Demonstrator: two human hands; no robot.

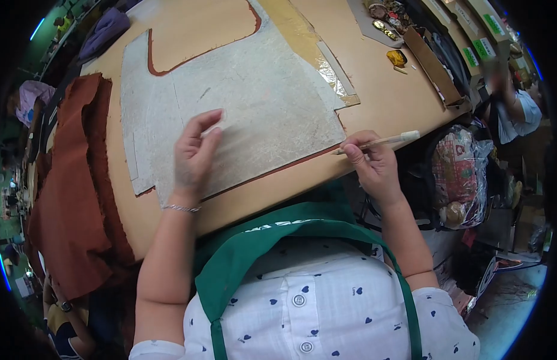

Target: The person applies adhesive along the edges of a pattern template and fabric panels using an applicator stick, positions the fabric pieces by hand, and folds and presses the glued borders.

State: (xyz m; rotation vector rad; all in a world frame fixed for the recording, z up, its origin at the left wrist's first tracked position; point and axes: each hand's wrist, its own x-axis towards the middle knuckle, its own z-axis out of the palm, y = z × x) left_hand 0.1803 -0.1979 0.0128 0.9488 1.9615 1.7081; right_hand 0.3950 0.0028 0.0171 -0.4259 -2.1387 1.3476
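A large greyish-white pattern sheet with a deep cutout lies on the table, and a strip of reddish-brown material shows along its edges. My left hand is above the sheet's left part, thumb and forefinger curled with a gap between them and nothing visible in them. My right hand grips a slim, clear-bodied pen between thumb and fingers. The pen's tip points left, close to the sheet's lower right corner.
Reddish-brown material is stacked over the tan table's left side. A cardboard box and a small yellow lump are at the upper right. A plastic-wrapped bundle stands beside the table. Other people are at both sides.
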